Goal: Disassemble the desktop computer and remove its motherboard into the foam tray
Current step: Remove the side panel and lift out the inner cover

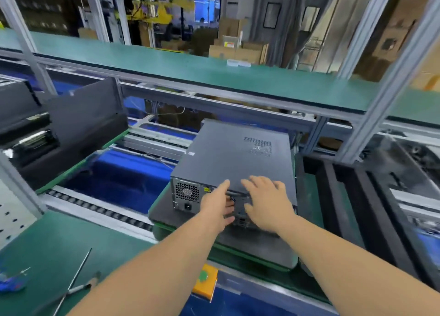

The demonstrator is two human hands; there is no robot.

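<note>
A grey desktop computer (228, 156) lies on its side on a dark pad (166, 217), its rear panel with fan grille and power socket facing me. The side cover is closed, with a vent patch at its far right. My left hand (217, 206) reaches to the rear panel just below the cover's near edge, its thumb stretched up to that edge. My right hand (266, 201) lies with spread, straight fingers over the cover's near edge. Black foam trays (357, 211) with long slots stand to the right of the case.
A long screwdriver (73, 280) and a blue item (10, 283) lie on the green bench at the lower left. An orange box with a green button (206, 281) sits on the bench's front edge. Dark computer cases (78, 120) stand at the left. Above hangs a green shelf (190, 65).
</note>
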